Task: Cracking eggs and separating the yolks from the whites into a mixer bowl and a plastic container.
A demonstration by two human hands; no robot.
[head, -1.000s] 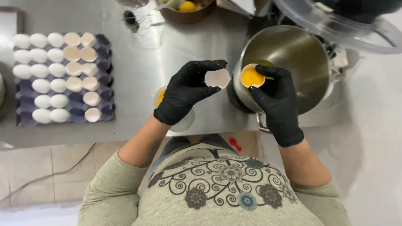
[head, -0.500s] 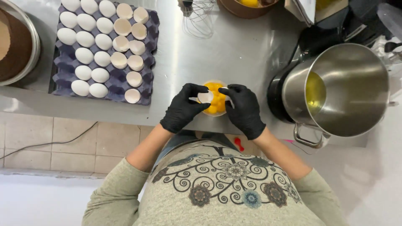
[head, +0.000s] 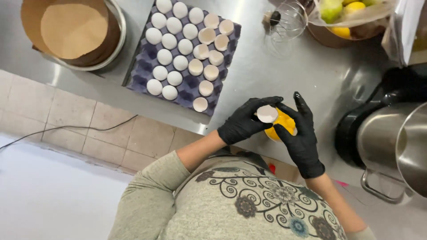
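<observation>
Two black-gloved hands — left hand fingers grasping a white eggshell half, right hand fingers cupped round a yellow-filled bowl — above the steel table.

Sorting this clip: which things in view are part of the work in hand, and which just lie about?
In use: left hand holding eggshell half; right hand over yolk bowl; egg tray; steel pot.

Lying about: whisk; fruit bowl; paper-lined pan; cable.

White half eggshell, hollow side hidden, just above a small bowl of yellow yolks.
</observation>
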